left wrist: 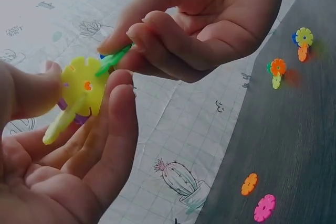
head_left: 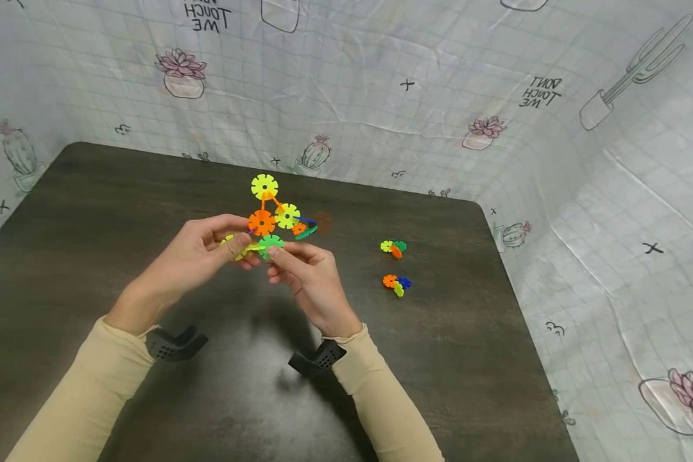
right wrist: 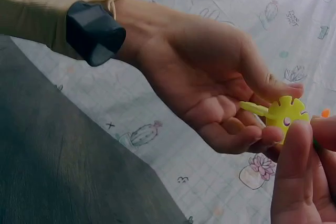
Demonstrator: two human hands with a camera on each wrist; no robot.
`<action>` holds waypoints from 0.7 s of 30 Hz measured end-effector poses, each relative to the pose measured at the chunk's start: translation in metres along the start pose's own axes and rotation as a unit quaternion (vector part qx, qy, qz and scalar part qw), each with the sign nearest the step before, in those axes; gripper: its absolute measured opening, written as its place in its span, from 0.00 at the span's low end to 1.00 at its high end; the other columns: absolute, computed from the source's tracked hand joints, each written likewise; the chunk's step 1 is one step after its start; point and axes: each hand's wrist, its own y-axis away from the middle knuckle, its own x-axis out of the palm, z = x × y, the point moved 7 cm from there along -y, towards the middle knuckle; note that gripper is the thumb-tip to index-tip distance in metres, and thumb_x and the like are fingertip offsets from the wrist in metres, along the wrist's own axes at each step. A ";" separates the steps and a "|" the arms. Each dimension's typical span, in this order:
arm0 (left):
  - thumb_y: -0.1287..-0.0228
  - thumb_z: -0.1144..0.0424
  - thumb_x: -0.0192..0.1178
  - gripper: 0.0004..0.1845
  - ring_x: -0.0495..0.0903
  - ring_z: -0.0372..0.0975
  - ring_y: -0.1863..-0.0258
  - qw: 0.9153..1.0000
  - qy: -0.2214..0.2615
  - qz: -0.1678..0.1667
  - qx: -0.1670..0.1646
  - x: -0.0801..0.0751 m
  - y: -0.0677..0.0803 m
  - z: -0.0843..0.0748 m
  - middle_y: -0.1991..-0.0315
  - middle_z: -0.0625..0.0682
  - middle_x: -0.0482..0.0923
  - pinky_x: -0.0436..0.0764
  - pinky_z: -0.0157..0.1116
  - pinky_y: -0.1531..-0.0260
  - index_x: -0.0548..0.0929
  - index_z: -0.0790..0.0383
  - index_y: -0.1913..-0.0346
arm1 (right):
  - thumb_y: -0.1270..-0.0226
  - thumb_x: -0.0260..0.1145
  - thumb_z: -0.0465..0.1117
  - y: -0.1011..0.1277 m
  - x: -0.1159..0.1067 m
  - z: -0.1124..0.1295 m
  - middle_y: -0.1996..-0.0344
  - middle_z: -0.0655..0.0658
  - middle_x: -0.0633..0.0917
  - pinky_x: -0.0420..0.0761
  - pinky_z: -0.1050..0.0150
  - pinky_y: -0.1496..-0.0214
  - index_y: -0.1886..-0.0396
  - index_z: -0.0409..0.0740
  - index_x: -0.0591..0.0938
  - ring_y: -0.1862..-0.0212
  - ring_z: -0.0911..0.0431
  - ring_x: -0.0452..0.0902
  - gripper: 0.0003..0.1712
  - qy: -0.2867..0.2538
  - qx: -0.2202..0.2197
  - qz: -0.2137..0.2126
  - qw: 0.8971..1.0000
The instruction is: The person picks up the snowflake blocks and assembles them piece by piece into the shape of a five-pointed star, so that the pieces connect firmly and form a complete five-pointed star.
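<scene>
2 hands [head_left: 186,262] [head_left: 316,282] pinch 1 disc-assembly [head_left: 267,227] (2 clusters [head_left: 387,282] [head_left: 386,246] apart).

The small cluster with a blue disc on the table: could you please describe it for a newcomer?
On the dark table in the head view, look right of the right hand. Of two small clusters there, the blue-disc cluster sits lower in the picture. It joins orange, blue and yellow; the upper cluster has green instead.

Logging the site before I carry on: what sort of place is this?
Probably a curtained-off tabletop workspace, perhaps for recording: a dark table, a wrinkled cactus-print sheet behind and beside it, and black wrist-worn devices.
</scene>
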 end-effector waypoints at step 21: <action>0.34 0.50 0.56 0.22 0.84 0.44 0.62 0.999 -0.007 -0.051 -0.017 -0.009 0.003 -0.001 0.45 0.50 0.72 0.74 0.42 0.44 0.70 0.55 0.41 | 0.39 0.68 0.49 0.015 -0.059 0.038 0.64 0.45 0.85 0.83 0.56 0.62 0.56 0.49 0.83 0.63 0.44 0.81 0.14 0.427 -0.040 0.000 0.903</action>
